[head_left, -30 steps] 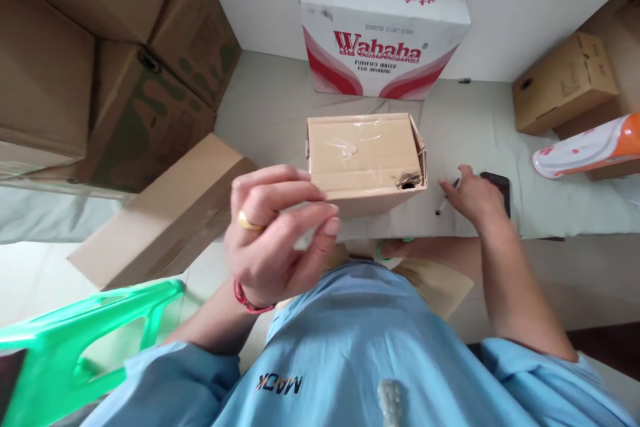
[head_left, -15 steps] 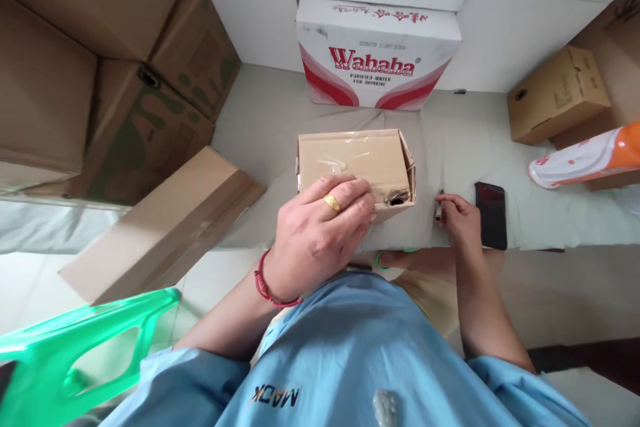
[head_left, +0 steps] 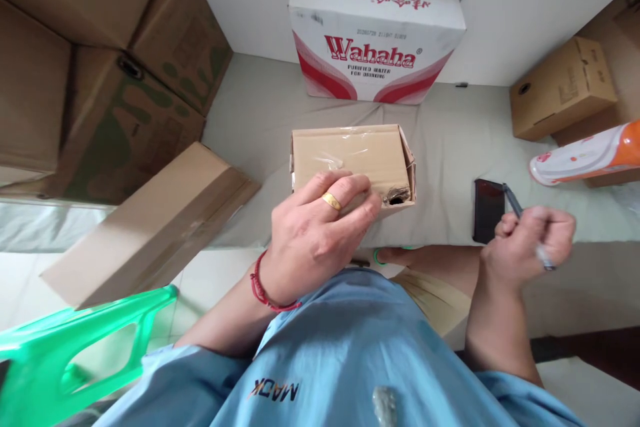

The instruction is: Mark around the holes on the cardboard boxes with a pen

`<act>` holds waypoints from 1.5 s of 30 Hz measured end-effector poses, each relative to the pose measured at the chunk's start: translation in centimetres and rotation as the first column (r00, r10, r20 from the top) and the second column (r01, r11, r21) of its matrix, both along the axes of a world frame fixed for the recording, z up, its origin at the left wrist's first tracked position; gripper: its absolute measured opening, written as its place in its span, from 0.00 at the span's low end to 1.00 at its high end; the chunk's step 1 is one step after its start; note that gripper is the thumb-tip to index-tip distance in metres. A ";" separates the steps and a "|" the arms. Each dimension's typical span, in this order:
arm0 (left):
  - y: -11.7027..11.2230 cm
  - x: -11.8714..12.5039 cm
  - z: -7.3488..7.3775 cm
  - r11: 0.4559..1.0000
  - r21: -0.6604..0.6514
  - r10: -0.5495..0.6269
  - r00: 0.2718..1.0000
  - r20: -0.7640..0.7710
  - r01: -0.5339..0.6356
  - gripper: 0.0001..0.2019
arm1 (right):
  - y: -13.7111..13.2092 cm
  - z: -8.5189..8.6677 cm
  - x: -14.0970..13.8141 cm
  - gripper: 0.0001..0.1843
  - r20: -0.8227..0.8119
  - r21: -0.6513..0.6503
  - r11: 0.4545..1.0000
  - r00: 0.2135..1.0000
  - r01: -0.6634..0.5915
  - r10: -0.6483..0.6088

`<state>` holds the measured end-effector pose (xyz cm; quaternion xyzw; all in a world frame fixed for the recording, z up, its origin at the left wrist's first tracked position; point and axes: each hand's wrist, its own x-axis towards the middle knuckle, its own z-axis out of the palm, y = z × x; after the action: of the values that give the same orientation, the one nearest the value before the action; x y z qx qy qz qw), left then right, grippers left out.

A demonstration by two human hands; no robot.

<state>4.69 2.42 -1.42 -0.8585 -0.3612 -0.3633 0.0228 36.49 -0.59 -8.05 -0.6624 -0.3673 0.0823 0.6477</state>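
A small brown cardboard box (head_left: 350, 153), taped on top and torn at its near right corner, sits on a pale cloth-covered surface (head_left: 450, 133). My left hand (head_left: 320, 230), with a gold ring and a red wrist cord, rests on the box's near edge with fingers laid over it. My right hand (head_left: 530, 243) is lifted off the surface to the right, closed around a dark pen (head_left: 515, 203) that sticks up from the fist. A black phone (head_left: 486, 210) lies flat just left of that hand.
A white and red Wahaha water carton (head_left: 375, 47) stands behind the small box. Brown cartons (head_left: 115, 93) are stacked at left, another (head_left: 563, 87) at right. A white and orange bottle (head_left: 585, 157) lies at right. A long flat carton (head_left: 145, 227) and a green plastic chair (head_left: 75, 353) are at lower left.
My left hand came down from the air onto the box's near edge. My right hand picked the pen up off the surface and moved right with it.
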 end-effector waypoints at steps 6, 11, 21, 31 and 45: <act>0.0 -0.2 -0.1 1.000 0.004 -0.029 0.999 0.018 0.028 0.11 | 2.0 4.0 -1.9 0.11 -0.332 0.121 0.936 0.875 -0.331 0.353; -0.1 -0.2 -0.1 0.999 -0.017 -0.029 0.998 0.047 0.030 0.12 | 2.0 5.9 -5.5 0.08 -0.271 0.171 0.880 0.838 -0.443 0.474; -0.1 0.1 -0.3 1.000 -0.015 0.006 0.999 0.034 -0.005 0.10 | 1.7 6.2 -11.0 0.13 0.267 -0.066 0.803 0.765 -0.592 0.586; 0.0 0.0 -0.1 1.000 0.003 0.001 1.000 0.016 -0.001 0.10 | 1.6 7.3 -11.1 0.10 0.451 -0.204 0.864 0.739 -0.460 0.500; 0.1 0.0 -0.3 0.999 0.037 -0.008 1.000 0.023 0.008 0.10 | 2.3 7.1 -10.5 0.15 0.518 -0.148 0.906 0.749 -0.398 0.413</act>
<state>4.68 2.50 -1.74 -0.8550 -0.3513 -0.3800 0.0328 26.00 1.72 -0.97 -0.5720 -0.6674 0.0370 0.4755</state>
